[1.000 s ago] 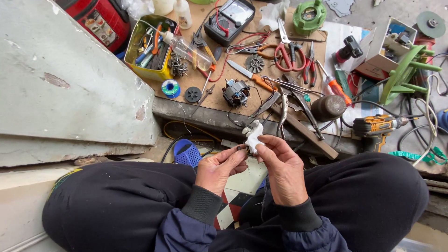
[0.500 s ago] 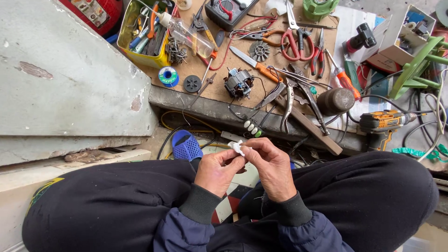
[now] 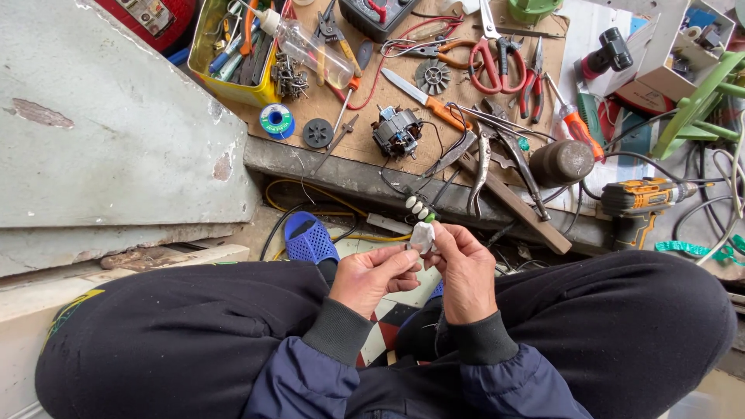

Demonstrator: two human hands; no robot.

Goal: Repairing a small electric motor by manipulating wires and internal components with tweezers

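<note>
Head view: both hands up over lap, between knees. L hand [image 3: 375,277] & R hand [image 3: 464,268] pinched closed on small white part [image 3: 422,237], fingertips meeting at it; prob. plastic, too small to tell. Lying on workboard [image 3: 365,143] ahead: bare motor core [image 3: 397,132], black fan wheel [image 3: 432,76], red-handled pliers [image 3: 497,66], orange drill [image 3: 640,195] at right. Judging by that: teardown done, white part in hand, reassembly not started.

— Classification of premises?
— Informal repair workshop at floor level. A low wooden board [image 3: 365,147] in the upper centre carries red-handled pliers [image 3: 497,66], a small electric motor [image 3: 397,132] and a solder spool [image 3: 276,120].
— Further evidence?
— A cordless drill [image 3: 640,198] at centre right, among tangled cables.
</note>
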